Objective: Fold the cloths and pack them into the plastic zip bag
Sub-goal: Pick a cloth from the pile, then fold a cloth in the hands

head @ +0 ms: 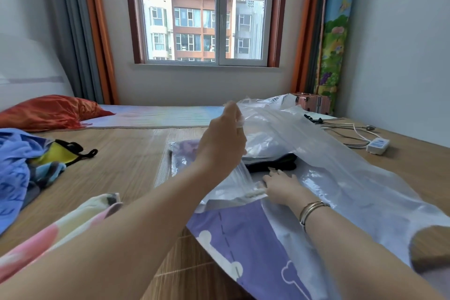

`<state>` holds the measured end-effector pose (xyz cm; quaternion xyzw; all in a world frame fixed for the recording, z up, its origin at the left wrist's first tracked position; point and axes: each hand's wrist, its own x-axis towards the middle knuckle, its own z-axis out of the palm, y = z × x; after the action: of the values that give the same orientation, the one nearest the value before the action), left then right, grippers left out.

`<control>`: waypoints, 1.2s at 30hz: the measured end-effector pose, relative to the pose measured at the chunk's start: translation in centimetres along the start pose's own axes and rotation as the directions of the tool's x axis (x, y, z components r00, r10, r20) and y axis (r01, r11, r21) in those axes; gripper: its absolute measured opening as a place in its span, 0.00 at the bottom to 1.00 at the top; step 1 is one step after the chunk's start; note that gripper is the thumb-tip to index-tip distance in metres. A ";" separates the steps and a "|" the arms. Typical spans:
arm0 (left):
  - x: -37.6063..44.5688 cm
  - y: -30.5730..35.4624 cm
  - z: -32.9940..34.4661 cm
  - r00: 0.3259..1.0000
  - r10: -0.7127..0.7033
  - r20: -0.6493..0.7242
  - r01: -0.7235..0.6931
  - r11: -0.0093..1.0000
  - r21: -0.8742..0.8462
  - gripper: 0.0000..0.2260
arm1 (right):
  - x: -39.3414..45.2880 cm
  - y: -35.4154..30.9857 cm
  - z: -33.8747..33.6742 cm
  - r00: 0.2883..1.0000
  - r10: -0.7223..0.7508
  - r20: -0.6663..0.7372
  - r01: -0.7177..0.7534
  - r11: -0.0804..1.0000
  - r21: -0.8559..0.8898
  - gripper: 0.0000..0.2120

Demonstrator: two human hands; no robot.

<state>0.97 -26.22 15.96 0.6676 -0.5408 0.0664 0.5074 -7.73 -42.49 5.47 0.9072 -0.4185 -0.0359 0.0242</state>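
Observation:
A large clear plastic zip bag [323,151] with a purple printed panel lies across the bed's bamboo mat. My left hand [225,140] pinches the bag's upper layer and holds it lifted, which keeps the mouth open. My right hand [280,184] lies flat inside the mouth, fingers straight, touching a folded black cloth [272,164] in the bag. A second bag [181,156] with something purple in it lies behind my left hand. A blue cloth [14,173] is heaped at the left edge.
A yellow and black pouch [64,152] lies beside the blue cloth, an orange pillow [48,111] behind it. A white power strip [377,145] with cables sits at the right. A pink suitcase [313,102] stands by the window wall. A pastel blanket [73,223] lies near me.

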 end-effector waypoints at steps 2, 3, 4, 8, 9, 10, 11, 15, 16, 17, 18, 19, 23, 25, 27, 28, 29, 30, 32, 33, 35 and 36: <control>-1.0 -0.1 0.0 0.999 -0.007 0.044 0.005 0.999 0.039 0.05 | -1.7 -0.6 -0.4 1.000 -0.017 -0.013 0.016 1.000 -0.007 0.22; -1.7 0.0 -0.2 0.998 -0.021 0.065 0.017 0.998 0.055 0.04 | -2.9 -0.9 -0.6 0.999 -0.038 -0.027 0.038 0.999 0.000 0.21; -2.5 0.1 -0.4 0.996 -0.030 0.089 0.022 0.996 0.089 0.03 | -4.2 -1.4 -0.9 0.997 -0.063 -0.049 0.064 0.998 0.013 0.21; -6.0 0.8 -2.2 0.980 -0.059 0.190 0.021 0.980 0.195 0.21 | -10.7 -2.7 -2.4 0.979 -0.129 -0.156 0.145 0.985 0.098 0.15; -6.9 1.0 -2.6 0.974 -0.062 0.216 0.020 0.981 0.195 0.25 | -12.6 -2.9 -2.9 0.974 -0.133 -0.185 0.156 0.981 0.116 0.15; -7.9 1.3 -3.0 0.968 -0.065 0.244 0.018 0.982 0.190 0.28 | -14.5 -3.0 -3.3 0.968 -0.133 -0.211 0.163 0.978 0.132 0.15; -8.9 1.5 -3.5 0.961 -0.064 0.271 0.014 0.983 0.181 0.31 | -16.5 -3.2 -3.8 0.962 -0.132 -0.241 0.169 0.976 0.140 0.14; -13.0 2.5 -6.2 0.948 -0.058 0.312 0.001 0.984 0.180 0.34 | -24.1 -4.4 -5.1 0.914 -0.130 -0.385 0.185 0.976 0.111 0.10; -14.0 2.6 -7.1 0.947 -0.062 0.314 0.005 0.984 0.179 0.33 | -25.7 -4.8 -5.3 0.902 -0.138 -0.410 0.199 0.974 0.109 0.10; -15.1 2.6 -8.0 0.948 -0.067 0.310 0.009 0.983 0.184 0.31 | -27.0 -5.4 -5.5 0.890 -0.148 -0.431 0.218 0.969 0.117 0.10; -16.1 2.5 -9.0 0.953 -0.073 0.295 0.013 0.980 0.200 0.29 | -28.2 -6.1 -5.5 0.878 -0.158 -0.452 0.240 0.962 0.129 0.10; -17.2 2.3 -10.0 0.959 -0.080 0.272 0.019 0.975 0.221 0.27 | -29.3 -7.0 -5.5 0.864 -0.169 -0.475 0.265 0.953 0.144 0.10; -21.8 0.1 -13.8 0.977 -0.179 0.118 0.147 0.959 0.243 0.17 | -31.9 -11.3 -4.5 0.812 -0.194 -0.551 0.373 0.898 0.234 0.08; -24.0 -1.7 -15.6 0.975 -0.220 0.007 0.214 0.955 0.205 0.13 | -32.2 -14.0 -3.6 0.808 -0.208 -0.551 0.422 0.857 0.295 0.08; -26.3 -3.6 -17.4 0.966 -0.231 -0.113 0.252 0.937 0.243 0.12 | -32.1 -16.8 -2.5 0.814 -0.223 -0.536 0.464 0.806 0.369 0.08; -27.4 -4.5 -18.2 0.958 -0.228 -0.176 0.271 0.918 0.288 0.13 | -31.8 -18.1 -1.8 0.819 -0.232 -0.524 0.485 0.769 0.417 0.08; -28.4 -5.5 -19.0 0.945 -0.223 -0.238 0.296 0.892 0.341 0.14 | -31.5 -19.5 -1.1 0.825 -0.239 -0.513 0.502 0.726 0.470 0.07; -29.3 -6.5 -19.7 0.932 -0.222 -0.288 0.327 0.857 0.398 0.15 | -31.1 -20.7 -0.4 0.833 -0.242 -0.497 0.511 0.680 0.526 0.06; -30.9 -8.5 -20.7 0.908 -0.262 -0.327 0.401 0.769 0.498 0.21 | -30.5 -23.0 1.0 0.856 -0.255 -0.449 0.509 0.562 0.652 0.06; -31.5 -9.3 -21.1 0.907 -0.275 -0.318 0.411 0.743 0.529 0.25 | -30.1 -24.0 1.7 0.871 -0.267 -0.413 0.491 0.500 0.713 0.05; -32.2 -10.8 -21.6 0.922 -0.273 -0.273 0.385 0.722 0.575 0.28 | -29.3 -25.6 2.6 0.897 -0.283 -0.340 0.435 0.419 0.797 0.06; -32.3 -11.3 -21.7 0.931 -0.264 -0.252 0.364 0.706 0.607 0.27 | -28.8 -26.3 2.8 0.906 -0.284 -0.313 0.407 0.383 0.829 0.07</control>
<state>6.77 10.05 -1.10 0.8762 -0.3242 0.2091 0.2888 -6.64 -3.56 2.06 0.8543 -0.1754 0.2347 -0.4294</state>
